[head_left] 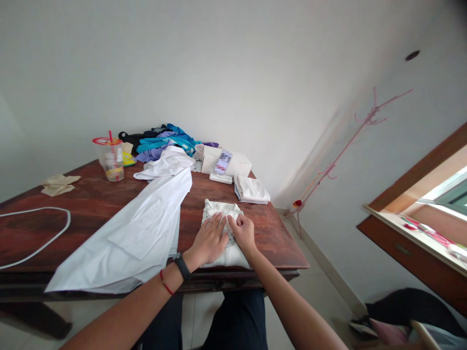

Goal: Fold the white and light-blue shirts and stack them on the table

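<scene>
A plastic cup [114,167] (a red straw [110,137] poking from it) stood left of a white box [240,164]; a pink coat rack [330,168] stood near the wall [365,194].

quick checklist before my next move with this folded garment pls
1. Left hand flat on the folded garment: ok.
2. Right hand gripping the fabric: cannot tell, its curled fingers hide any pinch.
3. Folded cloth stack apart from the folded garment: ok.
4. White shirt wholly on the wooden table: not ok, its near end hangs over the front edge.
5. Plastic cup upright, apart from the white shirt: ok.
</scene>
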Motion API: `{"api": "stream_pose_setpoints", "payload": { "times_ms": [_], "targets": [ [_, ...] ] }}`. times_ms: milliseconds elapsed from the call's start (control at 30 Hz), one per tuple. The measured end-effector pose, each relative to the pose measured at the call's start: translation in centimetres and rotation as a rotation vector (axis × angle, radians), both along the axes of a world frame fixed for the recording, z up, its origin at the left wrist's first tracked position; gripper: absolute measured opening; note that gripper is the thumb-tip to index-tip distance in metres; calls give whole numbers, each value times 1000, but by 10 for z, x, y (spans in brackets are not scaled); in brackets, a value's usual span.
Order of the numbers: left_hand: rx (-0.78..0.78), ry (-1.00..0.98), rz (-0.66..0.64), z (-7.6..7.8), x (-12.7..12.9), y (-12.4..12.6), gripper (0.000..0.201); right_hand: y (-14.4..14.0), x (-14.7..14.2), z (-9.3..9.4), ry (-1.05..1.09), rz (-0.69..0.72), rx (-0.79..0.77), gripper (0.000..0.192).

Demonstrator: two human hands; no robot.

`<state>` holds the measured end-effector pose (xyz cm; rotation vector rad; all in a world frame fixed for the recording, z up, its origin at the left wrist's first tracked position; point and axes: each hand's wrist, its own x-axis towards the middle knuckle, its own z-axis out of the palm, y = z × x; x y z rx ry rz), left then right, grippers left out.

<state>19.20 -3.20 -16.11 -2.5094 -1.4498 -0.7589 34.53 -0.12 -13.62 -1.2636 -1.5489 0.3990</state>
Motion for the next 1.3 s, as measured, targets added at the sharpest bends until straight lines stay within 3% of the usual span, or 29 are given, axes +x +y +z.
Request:
{"api": "stream_pose_setpoints", "payload": {
  "times_ms": [467,900,1300],
  "targets": [
    [38,-14,-15,-6,-2,3,54,1,0,-3,5,65,-57,39],
    [-16,-44,4,-1,0,0,53,-3,-1,0,-4,133,-86,34],
    [-46,-14,8,2,0,0,55,7,2,3,-209,340,-189,37]
  ]
}}
